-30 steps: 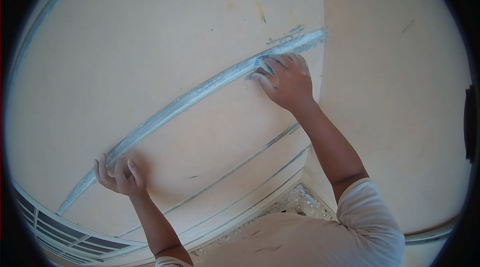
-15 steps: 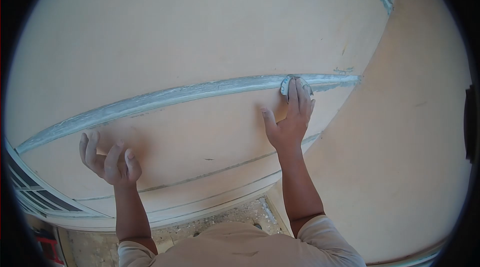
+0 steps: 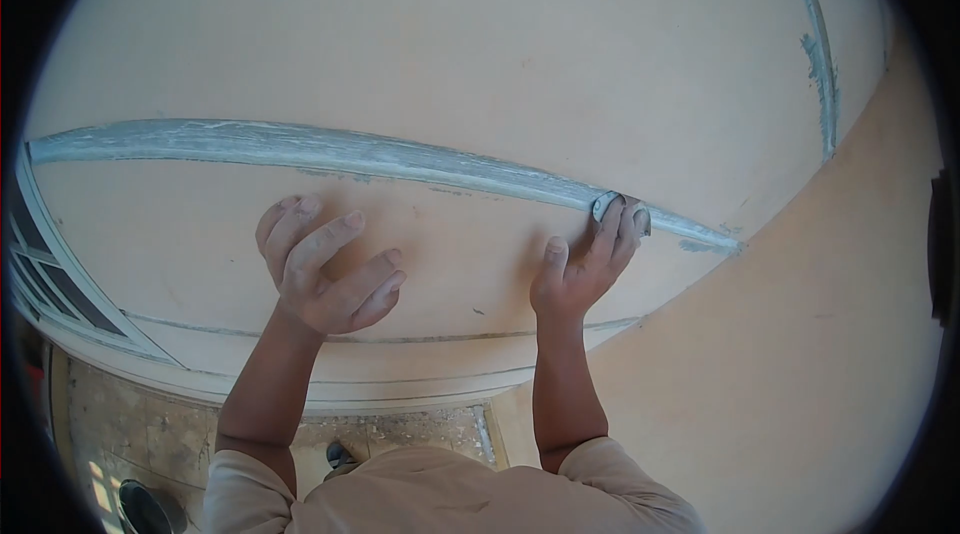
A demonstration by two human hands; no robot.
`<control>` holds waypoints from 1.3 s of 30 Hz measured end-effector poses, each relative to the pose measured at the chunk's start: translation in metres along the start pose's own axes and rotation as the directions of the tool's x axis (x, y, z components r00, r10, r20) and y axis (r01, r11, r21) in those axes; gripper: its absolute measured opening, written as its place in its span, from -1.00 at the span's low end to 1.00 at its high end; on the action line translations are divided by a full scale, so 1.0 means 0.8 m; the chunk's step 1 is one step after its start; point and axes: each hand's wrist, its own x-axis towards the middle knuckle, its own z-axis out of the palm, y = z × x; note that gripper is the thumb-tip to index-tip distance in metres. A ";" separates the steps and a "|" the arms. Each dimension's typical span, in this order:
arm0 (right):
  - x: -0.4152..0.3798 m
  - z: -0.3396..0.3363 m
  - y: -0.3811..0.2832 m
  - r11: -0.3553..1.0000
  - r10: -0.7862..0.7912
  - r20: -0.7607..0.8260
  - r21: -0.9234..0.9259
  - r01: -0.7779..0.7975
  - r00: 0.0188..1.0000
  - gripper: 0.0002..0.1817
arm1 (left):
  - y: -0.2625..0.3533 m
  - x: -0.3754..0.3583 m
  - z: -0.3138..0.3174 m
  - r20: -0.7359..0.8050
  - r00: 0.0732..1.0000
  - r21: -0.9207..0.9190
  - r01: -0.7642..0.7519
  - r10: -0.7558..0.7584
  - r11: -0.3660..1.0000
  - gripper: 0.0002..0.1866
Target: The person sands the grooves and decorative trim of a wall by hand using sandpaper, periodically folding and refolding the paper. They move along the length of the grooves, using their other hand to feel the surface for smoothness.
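A grey-blue moulding strip [image 3: 350, 153] runs across the pale peach wall [image 3: 450, 54]. My right hand [image 3: 585, 264] presses a small folded sheet [image 3: 606, 204], pale with printed marks, against the strip near its right end. The fingers are bent over the sheet and the thumb stands apart. My left hand [image 3: 330, 264] is raised in front of the wall below the strip, its dusty fingers spread and curved, with nothing in it.
A louvred window frame [image 3: 75, 279] is at the left. A second grey strip [image 3: 820, 54] rises at the upper right, near the adjoining wall [image 3: 780, 354]. Below are the stained floor [image 3: 150, 424], a dark bucket [image 3: 145, 507] and a shoe [image 3: 340, 454].
The view has turned and shifted, so the strip now slopes down to the right. My left hand appears closer to the strip and larger. My right hand still holds the sheet on the strip.
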 end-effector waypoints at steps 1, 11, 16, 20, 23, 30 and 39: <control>-0.002 0.003 -0.021 0.992 -0.111 0.086 -0.057 0.116 0.990 -0.04 | 0.003 0.000 -0.004 0.029 0.999 -0.021 0.029 -0.028 0.999 -0.93; -0.003 -0.029 -0.018 0.942 -0.227 0.315 -0.167 0.290 0.921 -0.14 | 0.092 -0.138 -0.255 0.530 0.610 0.519 0.316 -0.589 0.794 -0.75; 0.000 -0.041 0.033 0.981 -0.057 0.268 -0.165 0.104 0.962 -0.20 | 0.165 -0.156 -0.365 0.354 0.345 0.801 0.367 -0.869 0.472 -0.69; -0.004 -0.027 0.031 0.997 -0.051 0.227 -0.053 0.064 0.973 -0.17 | 0.200 -0.137 -0.367 0.338 0.318 0.828 0.346 -0.886 0.441 -0.61; 0.001 -0.031 0.017 0.998 -0.002 0.202 -0.055 0.014 0.979 -0.16 | 0.195 -0.129 -0.350 0.375 0.368 0.792 0.349 -0.851 0.500 -0.56; 0.003 -0.013 -0.022 0.998 0.026 0.093 -0.060 -0.020 0.995 -0.20 | 0.093 -0.118 -0.334 0.434 0.386 0.687 0.442 -0.814 0.576 -0.45; -0.009 0.081 -0.206 0.983 0.169 0.075 -0.088 -0.162 0.983 -0.21 | -0.104 -0.102 -0.372 0.635 0.434 0.519 0.373 -0.639 0.769 -0.29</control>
